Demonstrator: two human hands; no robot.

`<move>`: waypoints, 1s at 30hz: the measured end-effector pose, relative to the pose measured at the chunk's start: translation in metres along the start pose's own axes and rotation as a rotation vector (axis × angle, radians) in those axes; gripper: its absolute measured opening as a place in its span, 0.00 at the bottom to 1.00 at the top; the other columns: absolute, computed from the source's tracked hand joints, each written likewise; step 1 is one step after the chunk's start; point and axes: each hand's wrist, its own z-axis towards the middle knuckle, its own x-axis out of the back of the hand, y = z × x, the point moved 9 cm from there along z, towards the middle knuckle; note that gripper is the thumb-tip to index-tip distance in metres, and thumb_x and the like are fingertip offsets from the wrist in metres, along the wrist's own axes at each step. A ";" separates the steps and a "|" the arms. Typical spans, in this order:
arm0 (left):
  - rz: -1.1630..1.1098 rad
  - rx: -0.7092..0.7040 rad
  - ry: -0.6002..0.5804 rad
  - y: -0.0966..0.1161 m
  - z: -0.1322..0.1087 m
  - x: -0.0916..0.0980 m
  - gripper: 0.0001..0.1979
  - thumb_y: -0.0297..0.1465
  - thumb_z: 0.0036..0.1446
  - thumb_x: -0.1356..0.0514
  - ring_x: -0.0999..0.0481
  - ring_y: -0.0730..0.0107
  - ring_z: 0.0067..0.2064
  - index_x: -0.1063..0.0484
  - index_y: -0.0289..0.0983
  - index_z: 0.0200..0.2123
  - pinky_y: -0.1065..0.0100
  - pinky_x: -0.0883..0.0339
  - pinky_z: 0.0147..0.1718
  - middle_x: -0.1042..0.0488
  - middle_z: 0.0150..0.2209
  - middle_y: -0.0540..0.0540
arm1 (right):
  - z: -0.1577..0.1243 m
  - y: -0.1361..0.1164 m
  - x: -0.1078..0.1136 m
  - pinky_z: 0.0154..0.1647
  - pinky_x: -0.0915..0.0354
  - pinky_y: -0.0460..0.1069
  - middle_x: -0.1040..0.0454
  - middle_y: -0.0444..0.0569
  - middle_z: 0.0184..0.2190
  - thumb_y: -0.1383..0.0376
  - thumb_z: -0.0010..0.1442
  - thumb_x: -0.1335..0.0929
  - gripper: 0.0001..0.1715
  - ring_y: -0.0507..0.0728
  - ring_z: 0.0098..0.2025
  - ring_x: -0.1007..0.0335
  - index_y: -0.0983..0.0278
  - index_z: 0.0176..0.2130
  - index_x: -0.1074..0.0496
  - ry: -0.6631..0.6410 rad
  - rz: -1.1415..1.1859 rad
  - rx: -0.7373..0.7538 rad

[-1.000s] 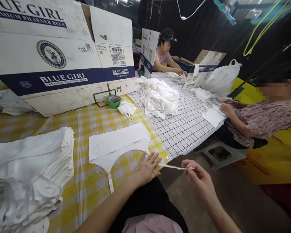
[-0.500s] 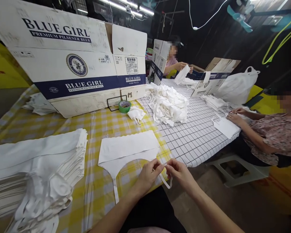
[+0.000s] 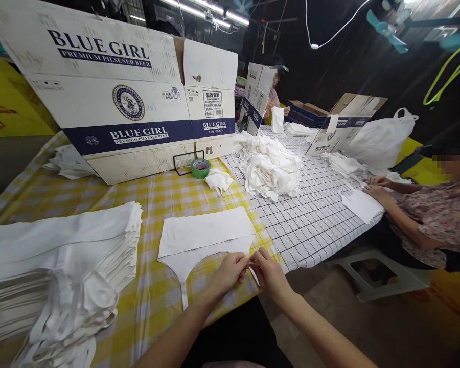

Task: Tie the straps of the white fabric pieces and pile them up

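A yellow-and-white checked tablecloth [image 3: 149,191] covers the left and centre, bearing a thick stack of white strapped garments [image 3: 80,240] at lower left and a single white strapped garment [image 3: 207,230] laid flat below centre. A Blue Girl beer carton [image 3: 145,112] stands at upper left, a green tape roll [image 3: 200,171] near its base. Right of centre, a white grid-patterned tablecloth [image 3: 302,220] carries a heap of crumpled white fabric [image 3: 270,166].

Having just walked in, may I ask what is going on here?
The person's left hand and right hand pinch a thin white fabric strap of a flat white cloth garment, which lies on a yellow-and-white checked tablecloth beside a layered stack of white cloth garments. At right, a co-worker in a floral top handles another white garment.
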 end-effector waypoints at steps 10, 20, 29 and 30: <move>0.877 -0.328 0.389 0.027 0.031 0.077 0.15 0.22 0.48 0.45 0.36 0.63 0.43 0.32 0.38 0.41 0.61 0.38 0.43 0.34 0.41 0.45 | 0.074 0.044 -0.022 0.28 0.42 0.46 0.31 0.45 0.24 0.63 0.58 0.40 0.12 0.53 0.27 0.37 0.63 0.28 0.32 -0.010 0.132 -0.131; 0.766 -0.370 0.365 0.019 0.046 0.088 0.07 0.24 0.53 0.45 0.34 0.66 0.40 0.27 0.38 0.32 0.64 0.37 0.43 0.32 0.35 0.46 | 0.094 0.048 -0.030 0.29 0.42 0.45 0.30 0.45 0.25 0.65 0.59 0.42 0.12 0.53 0.29 0.36 0.64 0.29 0.33 -0.049 0.025 -0.060; 0.605 -0.295 0.333 0.016 0.053 0.097 0.08 0.27 0.52 0.44 0.33 0.65 0.40 0.24 0.38 0.29 0.64 0.36 0.43 0.31 0.34 0.46 | 0.104 0.018 -0.044 0.29 0.48 0.45 0.32 0.45 0.28 0.71 0.60 0.40 0.10 0.51 0.28 0.39 0.63 0.29 0.33 -0.128 -0.202 0.094; 0.602 -0.296 0.332 0.016 0.053 0.097 0.07 0.27 0.52 0.44 0.33 0.66 0.40 0.24 0.38 0.28 0.64 0.36 0.42 0.31 0.34 0.46 | 0.106 0.018 -0.045 0.28 0.49 0.45 0.32 0.45 0.28 0.71 0.60 0.40 0.10 0.51 0.27 0.40 0.63 0.29 0.34 -0.137 -0.230 0.105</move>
